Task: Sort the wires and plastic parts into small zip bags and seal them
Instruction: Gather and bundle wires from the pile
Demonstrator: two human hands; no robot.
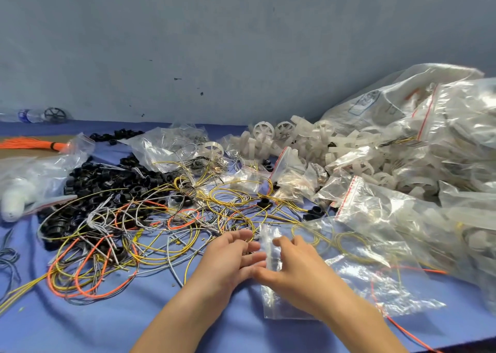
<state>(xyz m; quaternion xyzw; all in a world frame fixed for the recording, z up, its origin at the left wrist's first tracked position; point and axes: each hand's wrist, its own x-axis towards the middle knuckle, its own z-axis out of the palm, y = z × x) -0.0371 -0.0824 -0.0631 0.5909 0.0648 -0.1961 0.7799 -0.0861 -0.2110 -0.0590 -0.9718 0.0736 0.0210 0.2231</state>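
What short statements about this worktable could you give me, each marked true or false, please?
1. A heap of black plastic rings lies left of the hands. True.
2. White wheels are stacked at the far left edge. False: the white spoked plastic wheels are piled toward the back right, beside the big clear bags.
3. The right hand pinches a small clear zip bag between thumb and fingers. True.
4. An orange bundle sits sealed in a bag near the right edge. False: the tied bundle of orange wires lies at the far left, outside any bag.
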